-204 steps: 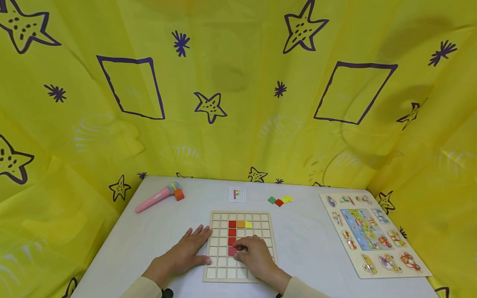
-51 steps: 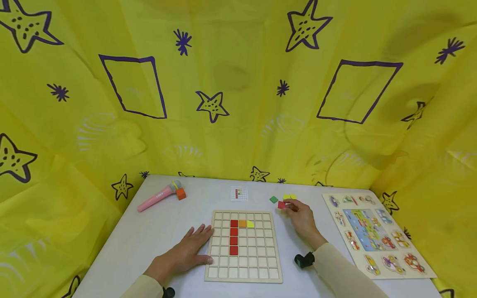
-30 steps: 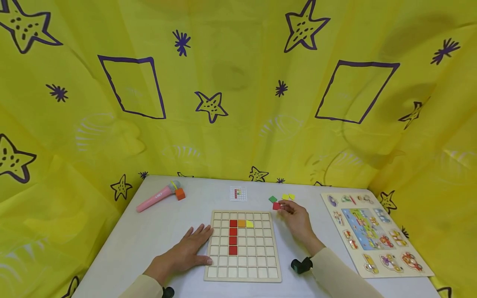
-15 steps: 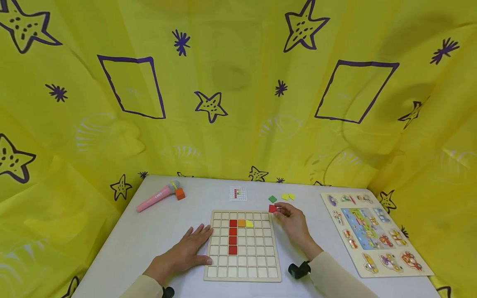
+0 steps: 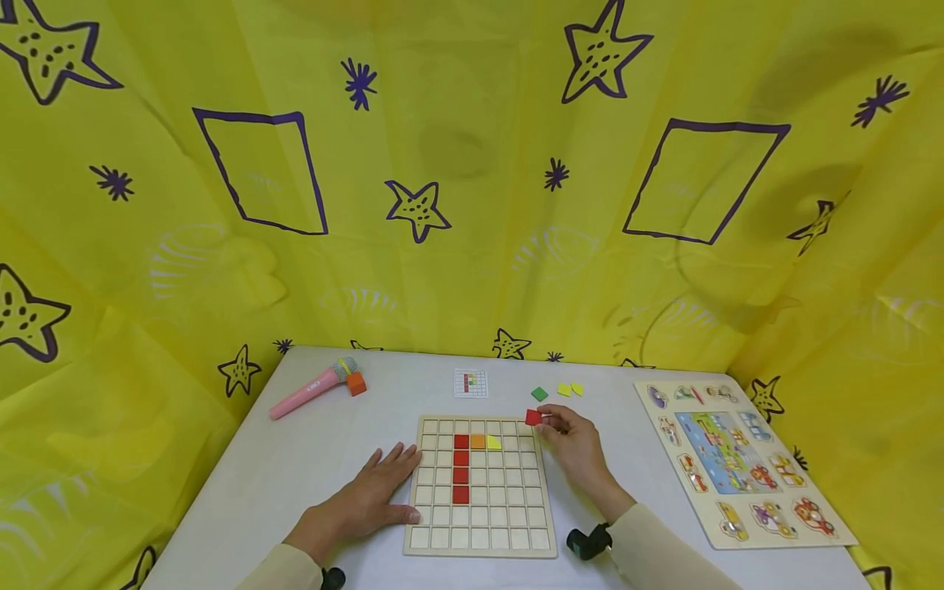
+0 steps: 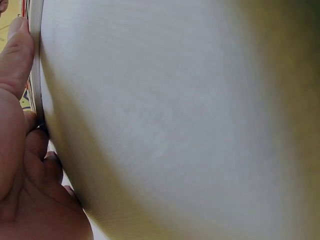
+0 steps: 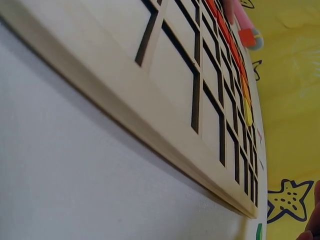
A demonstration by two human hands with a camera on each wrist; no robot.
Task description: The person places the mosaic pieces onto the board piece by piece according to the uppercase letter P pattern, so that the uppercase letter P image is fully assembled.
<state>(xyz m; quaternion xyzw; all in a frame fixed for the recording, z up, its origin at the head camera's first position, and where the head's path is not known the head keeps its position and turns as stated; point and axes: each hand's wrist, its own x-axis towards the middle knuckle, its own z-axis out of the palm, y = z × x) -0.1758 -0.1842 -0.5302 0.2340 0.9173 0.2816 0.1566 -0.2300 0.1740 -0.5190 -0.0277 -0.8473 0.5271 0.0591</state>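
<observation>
Right hand [image 5: 578,449]: pinching red tile [image 5: 533,417] | change: tile shifts from beside green tile [image 5: 540,394] to board [image 5: 499,496]'s top-right corner | left hand [image 5: 372,496]: spread, at left edge | reading: picked, not yet seated

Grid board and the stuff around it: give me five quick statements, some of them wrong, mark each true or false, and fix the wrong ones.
1. The right hand pinches a red tile. True.
2. The left hand grips the card. False: it rests, fingers spread, at the left edge of the board.
3. Four other red tiles form one column in the board. True.
4. The green tile sits in the board. False: it lies on the table, beyond the board.
5. A cube lies by the head of the microphone. True.
</observation>
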